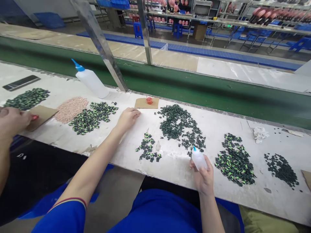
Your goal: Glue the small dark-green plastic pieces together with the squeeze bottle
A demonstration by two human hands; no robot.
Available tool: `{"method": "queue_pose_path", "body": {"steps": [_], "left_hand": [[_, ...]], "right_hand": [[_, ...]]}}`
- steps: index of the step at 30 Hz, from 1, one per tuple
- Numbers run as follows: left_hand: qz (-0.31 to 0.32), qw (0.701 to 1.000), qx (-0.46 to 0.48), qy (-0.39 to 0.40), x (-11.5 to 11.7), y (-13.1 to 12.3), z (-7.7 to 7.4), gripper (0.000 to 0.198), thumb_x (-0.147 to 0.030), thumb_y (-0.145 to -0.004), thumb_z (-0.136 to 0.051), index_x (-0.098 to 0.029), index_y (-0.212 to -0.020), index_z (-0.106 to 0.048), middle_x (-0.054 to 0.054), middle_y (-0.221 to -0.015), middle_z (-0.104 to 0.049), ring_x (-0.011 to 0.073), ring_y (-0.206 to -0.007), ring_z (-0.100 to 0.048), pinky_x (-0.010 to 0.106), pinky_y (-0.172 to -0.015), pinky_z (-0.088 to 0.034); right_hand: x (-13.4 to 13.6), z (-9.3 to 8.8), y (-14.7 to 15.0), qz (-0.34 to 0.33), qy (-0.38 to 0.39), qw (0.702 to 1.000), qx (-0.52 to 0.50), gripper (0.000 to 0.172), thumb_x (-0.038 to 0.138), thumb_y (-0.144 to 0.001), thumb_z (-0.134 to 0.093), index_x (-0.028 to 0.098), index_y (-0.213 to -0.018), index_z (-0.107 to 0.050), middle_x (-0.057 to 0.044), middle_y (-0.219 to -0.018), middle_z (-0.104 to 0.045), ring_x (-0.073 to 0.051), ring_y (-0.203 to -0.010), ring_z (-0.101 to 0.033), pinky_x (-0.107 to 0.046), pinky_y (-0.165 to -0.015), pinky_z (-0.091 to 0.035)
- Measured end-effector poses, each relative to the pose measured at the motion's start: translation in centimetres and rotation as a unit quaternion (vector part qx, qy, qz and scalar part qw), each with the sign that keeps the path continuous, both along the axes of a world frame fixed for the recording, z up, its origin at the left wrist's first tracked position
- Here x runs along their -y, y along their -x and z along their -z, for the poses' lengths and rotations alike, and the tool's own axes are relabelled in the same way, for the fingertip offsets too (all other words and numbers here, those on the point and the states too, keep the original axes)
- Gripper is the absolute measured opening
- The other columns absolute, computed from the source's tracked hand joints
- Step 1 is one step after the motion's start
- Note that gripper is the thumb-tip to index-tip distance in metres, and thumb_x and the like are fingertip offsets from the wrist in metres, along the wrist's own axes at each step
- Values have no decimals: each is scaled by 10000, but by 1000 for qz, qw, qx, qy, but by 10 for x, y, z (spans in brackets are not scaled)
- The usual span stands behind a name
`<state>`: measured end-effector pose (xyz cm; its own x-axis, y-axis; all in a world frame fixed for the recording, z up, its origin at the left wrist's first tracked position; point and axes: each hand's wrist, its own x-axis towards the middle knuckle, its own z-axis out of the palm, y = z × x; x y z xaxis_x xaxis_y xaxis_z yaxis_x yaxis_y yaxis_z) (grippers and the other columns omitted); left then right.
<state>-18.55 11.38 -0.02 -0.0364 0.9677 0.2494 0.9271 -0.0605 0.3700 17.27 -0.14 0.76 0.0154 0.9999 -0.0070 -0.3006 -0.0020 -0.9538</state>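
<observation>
Hands [128,117] [204,176] well apart, left arm [97,160] outstretched

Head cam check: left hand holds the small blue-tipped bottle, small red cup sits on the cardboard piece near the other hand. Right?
Hands are swapped: in the head view the right hand holds the small blue-tipped bottle. The rest stands: the small red cup sits on the cardboard piece near the other hand, the left.
</observation>
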Motion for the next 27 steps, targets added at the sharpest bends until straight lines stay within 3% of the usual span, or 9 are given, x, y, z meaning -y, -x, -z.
{"method": "queue_pose_path", "body": {"steps": [4, 8, 13, 16, 18, 21, 27], "left_hand": [[19, 1000, 23, 2, -5, -5, -4, 284, -129, -919, -349, -90, -871, -627, 23, -925, -650, 202, -979, -585, 353, -937, -429], [60, 997, 52, 9, 4, -48, -7, 212, -156, -904, -447, -117, -891, -655, 43, -922, -686, 182, -909, -624, 320, -867, -487], [279, 942, 175, 66, 24, -113, -14, 210, -188, -903, -500, -201, -1008, -682, 57, -1007, -696, 168, -912, -635, 317, -826, -517], [351, 930, 107, 36, 48, -125, -26, 239, -182, -924, -468, -207, -983, -698, 75, -1041, -679, 202, -992, -588, 351, -857, -484], [400, 913, 44, 63, 68, -124, -34, 189, -221, -913, -516, -213, -960, -700, 64, -968, -681, 198, -919, -587, 335, -812, -479], [319, 941, -67, 89, 95, -122, -37, 208, -359, -827, -646, -176, -917, -686, 83, -868, -654, 246, -875, -573, 362, -758, -467], [203, 968, -100, 109, 114, -127, -18, 37, -161, -806, -653, -171, -841, -651, 70, -831, -653, 251, -820, -579, 351, -692, -453]], "right_hand": [[2, 1, -17, 37, -3, 999, -7, 428, 584, -645, -655, 220, -869, -631, -25, -676, -598, -135, -499, -476, -269, -426, -380], [0, 4, -23, 58, 11, 998, -16, 420, 605, -676, -607, 224, -853, -622, -32, -679, -579, -148, -517, -486, -273, -419, -381], [-3, 6, -20, 76, 34, 995, -51, 414, 602, -704, -589, 219, -854, -639, -38, -727, -607, -142, -512, -498, -274, -424, -389], [-3, 8, -21, 100, 48, 991, -74, 400, 586, -705, -605, 213, -843, -651, -30, -715, -610, -138, -505, -509, -270, -424, -394], [-4, 9, -21, 109, 45, 989, -88, 388, 578, -709, -611, 215, -841, -653, -20, -712, -613, -134, -501, -520, -264, -421, -399], [-5, 8, -21, 111, 46, 987, -104, 363, 563, -713, -623, 219, -825, -654, -4, -702, -621, -129, -504, -536, -255, -419, -410], [-6, 7, -17, 109, 67, 985, -118, 318, 497, -696, -660, 206, -824, -650, -18, -738, -660, -138, -529, -570, -254, -429, -423]]}}
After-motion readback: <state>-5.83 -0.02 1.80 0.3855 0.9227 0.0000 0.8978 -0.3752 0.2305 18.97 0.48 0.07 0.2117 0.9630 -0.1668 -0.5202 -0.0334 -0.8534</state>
